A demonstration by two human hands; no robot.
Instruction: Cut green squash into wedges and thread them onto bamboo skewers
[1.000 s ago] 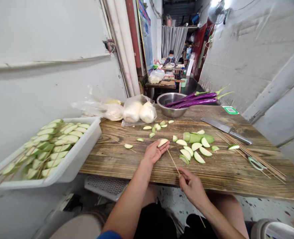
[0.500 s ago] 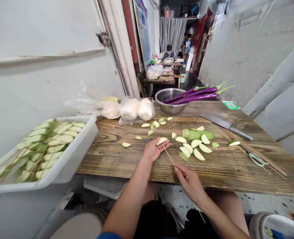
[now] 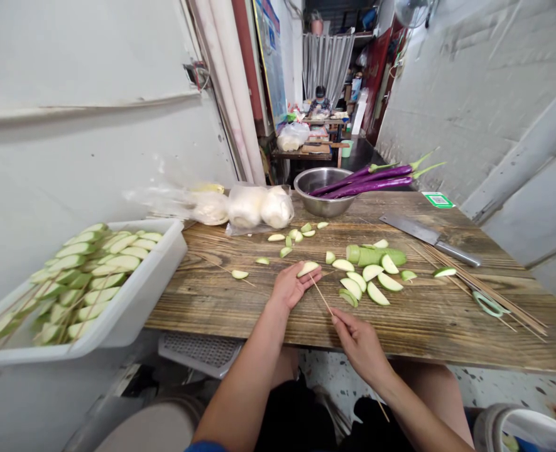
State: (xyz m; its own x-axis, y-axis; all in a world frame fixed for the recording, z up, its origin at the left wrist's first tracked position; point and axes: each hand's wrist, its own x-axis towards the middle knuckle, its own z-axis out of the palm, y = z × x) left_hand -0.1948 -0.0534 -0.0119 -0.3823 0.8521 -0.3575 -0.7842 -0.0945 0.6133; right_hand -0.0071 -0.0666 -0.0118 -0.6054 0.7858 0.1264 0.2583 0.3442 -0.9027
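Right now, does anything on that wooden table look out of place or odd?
Mildly: one stray slice lies on or against the skewers, away from the main group of cut slices. The purple eggplants also jut well past the metal bowl's rim, too long to fit. No spill or damage stands out.

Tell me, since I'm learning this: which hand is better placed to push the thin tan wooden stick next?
Probably the right hand: its fingers pinch the stick, whose tip points toward the pale, green-edged slice. The left hand holds that slice.
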